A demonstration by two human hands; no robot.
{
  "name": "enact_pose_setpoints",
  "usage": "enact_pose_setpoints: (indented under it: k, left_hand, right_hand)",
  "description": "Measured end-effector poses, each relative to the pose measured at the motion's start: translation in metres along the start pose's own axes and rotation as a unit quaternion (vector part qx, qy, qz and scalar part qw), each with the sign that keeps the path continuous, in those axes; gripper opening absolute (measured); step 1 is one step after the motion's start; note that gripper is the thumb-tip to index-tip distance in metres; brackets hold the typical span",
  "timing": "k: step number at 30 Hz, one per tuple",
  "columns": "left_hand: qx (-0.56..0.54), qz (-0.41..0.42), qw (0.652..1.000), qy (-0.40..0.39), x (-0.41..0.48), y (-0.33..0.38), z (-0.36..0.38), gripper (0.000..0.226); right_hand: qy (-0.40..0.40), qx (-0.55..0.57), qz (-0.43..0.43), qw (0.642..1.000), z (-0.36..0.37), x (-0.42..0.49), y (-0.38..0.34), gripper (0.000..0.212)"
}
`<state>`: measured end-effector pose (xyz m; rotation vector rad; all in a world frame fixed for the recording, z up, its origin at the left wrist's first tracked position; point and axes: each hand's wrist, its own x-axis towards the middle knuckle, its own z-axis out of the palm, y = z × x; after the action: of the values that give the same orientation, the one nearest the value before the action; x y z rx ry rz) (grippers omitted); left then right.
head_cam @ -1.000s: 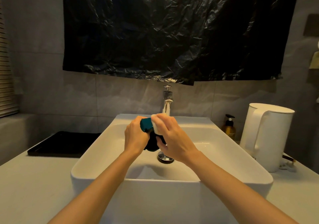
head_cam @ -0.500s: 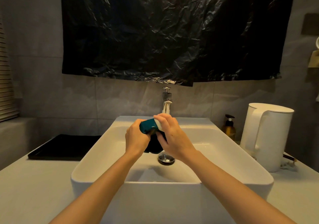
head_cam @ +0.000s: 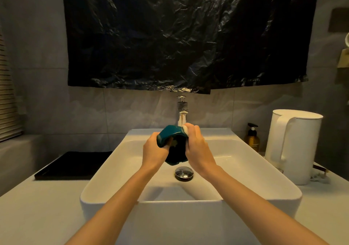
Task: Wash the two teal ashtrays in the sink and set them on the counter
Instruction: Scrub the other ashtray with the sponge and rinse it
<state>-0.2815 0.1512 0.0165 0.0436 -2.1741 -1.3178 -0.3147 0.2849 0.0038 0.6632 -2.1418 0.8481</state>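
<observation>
A teal ashtray (head_cam: 172,137) is held tilted on edge over the white sink (head_cam: 245,171), just below the chrome tap (head_cam: 182,112). My left hand (head_cam: 154,151) grips its left rim, fingers curled inside. My right hand (head_cam: 197,150) curls round the right side and pinches a small white sponge or soap piece (head_cam: 185,130) against the top rim. The dark hollow of the ashtray faces me. A second ashtray is not in sight. I cannot tell whether water runs from the tap.
A chrome drain plug (head_cam: 184,172) sits in the basin under the hands. On the counter (head_cam: 37,207), a black tray (head_cam: 73,164) lies to the left; a white kettle (head_cam: 294,144) and amber pump bottle (head_cam: 252,138) stand right. Black plastic sheet (head_cam: 188,37) hangs above.
The ashtray has been turned in my hands, showing more of its teal rim. My right hand with the white piece has slid along the top edge.
</observation>
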Motion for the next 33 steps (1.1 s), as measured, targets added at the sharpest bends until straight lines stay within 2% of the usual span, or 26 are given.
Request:
enact_pose_setpoints:
  k: [3,5,8,12,14,16,19,25,28,30,33]
  left_hand:
    - [0.094,0.051,0.993,-0.046,-0.002,-0.002,0.004,0.038]
    - [0.117,0.067,0.989,-0.062,-0.006,-0.002,0.007,0.042]
    - [0.098,0.071,0.992,-0.022,-0.009,-0.002,0.007,0.041]
    - [0.117,0.068,0.991,0.017,-0.007,-0.007,-0.002,0.026]
    - [0.113,0.06,0.991,0.03,-0.006,-0.008,-0.006,0.023]
    - [0.09,0.04,0.994,0.042,-0.004,-0.008,-0.008,0.03]
    - [0.039,0.008,0.998,0.045,-0.001,-0.01,-0.011,0.037]
    - [0.021,0.031,0.999,0.011,-0.001,-0.011,-0.008,0.038]
    - [-0.014,0.013,1.0,0.014,0.001,-0.011,-0.008,0.034]
    - [-0.059,-0.01,0.998,0.001,0.0,-0.009,-0.009,0.034]
    - [-0.126,-0.037,0.991,-0.041,-0.001,-0.003,-0.011,0.031]
  right_hand:
    - [-0.01,-0.092,-0.063,0.994,-0.008,0.001,0.005,0.044]
    - [-0.011,-0.119,-0.105,0.987,-0.011,0.0,0.005,0.052]
    - [0.002,-0.101,-0.119,0.988,-0.009,-0.001,0.004,0.06]
    - [-0.023,-0.073,-0.229,0.97,-0.007,-0.001,-0.009,0.044]
    - [-0.041,-0.061,-0.264,0.962,-0.007,-0.001,-0.009,0.044]
    - [-0.036,-0.016,-0.215,0.976,-0.008,-0.001,-0.003,0.053]
    - [-0.028,0.046,-0.14,0.989,-0.009,-0.003,0.004,0.054]
    - [-0.025,0.005,-0.19,0.981,-0.006,-0.001,0.0,0.052]
    - [-0.068,0.12,-0.058,0.989,-0.009,-0.002,0.005,0.051]
    - [-0.096,0.191,0.036,0.976,-0.011,-0.002,0.004,0.046]
    - [-0.122,0.259,0.118,0.951,-0.012,0.0,0.0,0.037]
